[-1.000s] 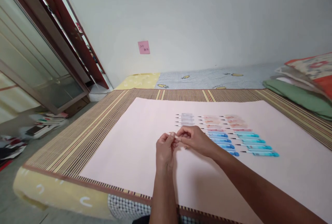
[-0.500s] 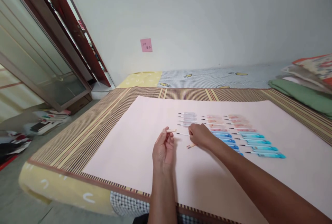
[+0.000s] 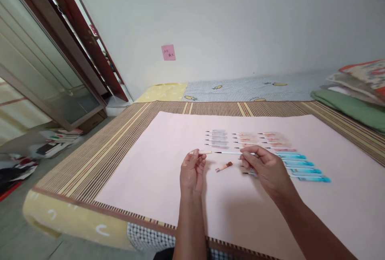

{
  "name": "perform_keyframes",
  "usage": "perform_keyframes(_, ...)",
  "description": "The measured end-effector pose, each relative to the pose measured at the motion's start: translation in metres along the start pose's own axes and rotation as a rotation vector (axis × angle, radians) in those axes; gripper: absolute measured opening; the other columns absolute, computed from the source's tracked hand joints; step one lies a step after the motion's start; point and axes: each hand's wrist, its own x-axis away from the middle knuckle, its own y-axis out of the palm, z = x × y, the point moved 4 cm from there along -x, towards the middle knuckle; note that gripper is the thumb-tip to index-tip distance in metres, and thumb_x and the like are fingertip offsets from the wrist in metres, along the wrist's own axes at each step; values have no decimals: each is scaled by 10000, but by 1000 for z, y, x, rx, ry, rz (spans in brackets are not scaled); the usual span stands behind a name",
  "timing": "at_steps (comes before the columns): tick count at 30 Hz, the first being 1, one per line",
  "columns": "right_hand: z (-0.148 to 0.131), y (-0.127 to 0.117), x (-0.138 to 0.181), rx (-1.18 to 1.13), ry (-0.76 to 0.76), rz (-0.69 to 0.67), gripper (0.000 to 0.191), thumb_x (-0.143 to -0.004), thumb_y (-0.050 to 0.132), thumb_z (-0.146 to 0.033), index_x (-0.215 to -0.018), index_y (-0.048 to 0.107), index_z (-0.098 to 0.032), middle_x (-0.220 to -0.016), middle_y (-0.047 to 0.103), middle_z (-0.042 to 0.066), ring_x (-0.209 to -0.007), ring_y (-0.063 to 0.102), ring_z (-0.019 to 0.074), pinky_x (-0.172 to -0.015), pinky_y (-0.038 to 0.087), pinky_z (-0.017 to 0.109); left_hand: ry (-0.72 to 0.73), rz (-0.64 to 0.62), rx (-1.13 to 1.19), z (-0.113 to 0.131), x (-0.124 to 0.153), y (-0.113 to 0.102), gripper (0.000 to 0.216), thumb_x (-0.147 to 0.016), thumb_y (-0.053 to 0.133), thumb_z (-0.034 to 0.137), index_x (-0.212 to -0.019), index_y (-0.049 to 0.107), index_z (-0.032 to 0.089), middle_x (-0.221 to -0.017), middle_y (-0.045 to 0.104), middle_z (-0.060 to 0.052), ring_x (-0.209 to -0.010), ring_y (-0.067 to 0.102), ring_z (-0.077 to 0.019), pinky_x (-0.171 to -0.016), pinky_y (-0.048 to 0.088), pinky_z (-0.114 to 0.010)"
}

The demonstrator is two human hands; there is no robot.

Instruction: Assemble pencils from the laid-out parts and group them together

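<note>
My left hand (image 3: 192, 169) pinches a short pale-beige tube (image 3: 205, 152), which looks like a pen part; its tip sticks out to the right. My right hand (image 3: 264, 167) grips a thin white pen refill (image 3: 227, 153) near its rear end between thumb and fingers. The refill's dark tip points left, close to the tube's end with a small gap. Below the refill, a short orange-brown pen piece (image 3: 224, 167) lies on the pale pink sheet (image 3: 144, 159). My right hand covers part of the rows of pen parts behind it.
Several grey parts (image 3: 218, 137), reddish parts (image 3: 276, 140) and turquoise parts (image 3: 306, 167) lie in rows, with white refills beside them. A striped mat (image 3: 99, 139) lies under the sheet. Folded green cloth (image 3: 345, 107) is at the right; a pink note (image 3: 168, 52) hangs on the wall.
My right hand has moved right and turned, and the refill has shifted right with it. The orange-brown piece, partly covered before, now shows whole. My left hand has moved slightly right.
</note>
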Motion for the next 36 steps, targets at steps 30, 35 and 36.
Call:
perform_keyframes(30, -10, 17, 20, 181, -185, -25, 333, -933, 598, -468, -1043, 768, -204, -720, 669, 17, -566, 543, 126, -572, 490, 289, -100, -171, -73, -23, 12, 12, 256, -705, 858, 167, -907, 727, 81, -740, 703, -69, -678, 691, -117, -640, 570, -176)
perform_keyframes(35, -11, 15, 17, 104, -118, -97, 376, -943, 579, -496, -1072, 763, -194, -679, 645, 23, -635, 579, 155, -639, 517, 309, -90, -177, -50, -20, 12, 13, 242, -707, 853, 155, -902, 729, 82, -741, 706, -63, -676, 689, -113, -658, 573, -179)
perform_keyframes(36, -10, 15, 16, 63, -91, -117, 388, -948, 570, -501, -1095, 756, -193, -700, 653, 29, -644, 585, 156, -650, 524, 313, -88, -176, -49, -20, 12, 13, 240, -707, 852, 151, -902, 730, 81, -739, 706, -63, -675, 688, -113, -657, 573, -180)
